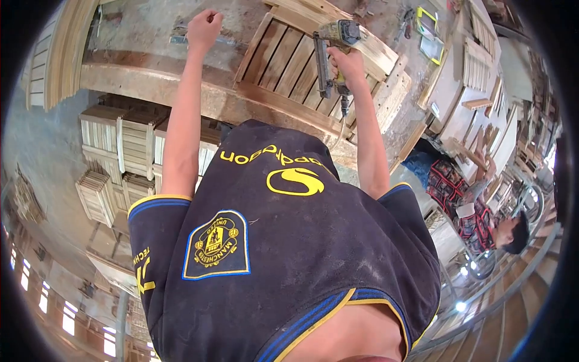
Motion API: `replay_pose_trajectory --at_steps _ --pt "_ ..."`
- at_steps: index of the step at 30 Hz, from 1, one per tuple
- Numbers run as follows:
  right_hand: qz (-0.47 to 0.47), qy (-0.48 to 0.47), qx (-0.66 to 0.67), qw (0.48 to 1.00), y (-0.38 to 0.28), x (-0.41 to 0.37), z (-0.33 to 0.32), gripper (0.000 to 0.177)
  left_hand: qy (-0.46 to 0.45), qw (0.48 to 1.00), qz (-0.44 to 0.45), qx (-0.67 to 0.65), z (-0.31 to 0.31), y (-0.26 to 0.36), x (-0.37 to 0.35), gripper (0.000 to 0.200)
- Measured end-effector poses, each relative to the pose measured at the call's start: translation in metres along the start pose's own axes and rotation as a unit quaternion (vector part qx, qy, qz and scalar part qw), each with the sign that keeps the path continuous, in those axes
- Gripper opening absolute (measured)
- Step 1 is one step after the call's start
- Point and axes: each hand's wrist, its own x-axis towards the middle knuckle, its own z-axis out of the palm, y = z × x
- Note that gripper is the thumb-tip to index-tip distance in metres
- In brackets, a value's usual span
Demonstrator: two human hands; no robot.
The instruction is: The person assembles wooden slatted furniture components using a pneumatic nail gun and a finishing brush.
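Note:
In the head view, my right hand (pixel 348 67) is wrapped round the handle of a nail gun (pixel 345 31). The tool stands over a slatted wooden panel (pixel 283 57) on the workbench (pixel 142 81), and a hose hangs from its lower end. At the left, my left hand (pixel 204 29) is closed above the bench top, apart from the panel. What its curled fingers hold, if anything, is too small to name. Beside that wrist lies a thin greyish strip (pixel 226 40), partly hidden by the hand.
Stacked slatted panels (pixel 117 142) stand on the floor below the bench at left, with more boards (pixel 63 51) at far left. A yellow-framed item (pixel 429 36) lies right of the panel. Further right, another person (pixel 464 205) works beside a table with wood pieces.

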Motion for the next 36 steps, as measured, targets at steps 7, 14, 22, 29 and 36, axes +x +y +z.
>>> replay_pose_trajectory --at_steps 7,14,22,29,36 --pt "0.010 -0.042 0.056 0.998 -0.024 -0.005 0.011 0.022 0.014 1.000 0.011 -0.013 0.004 0.001 -0.001 0.023" --pt "-0.010 -0.132 0.059 0.989 -0.046 0.025 0.044 0.019 0.025 0.998 -0.014 -0.060 -0.009 0.028 -0.010 0.023" --pt "-0.006 -0.124 0.018 0.992 -0.050 0.028 0.052 0.021 -0.005 0.999 -0.041 -0.036 -0.016 0.040 -0.014 0.028" --pt "-0.140 -0.144 -0.266 0.943 -0.009 -0.028 0.044 0.033 -0.028 0.997 -0.072 -0.014 -0.018 0.043 -0.016 0.028" --pt "-0.199 -0.271 -0.440 0.833 0.006 -0.135 0.090 0.038 -0.012 0.999 -0.039 -0.019 -0.016 0.038 -0.013 0.026"
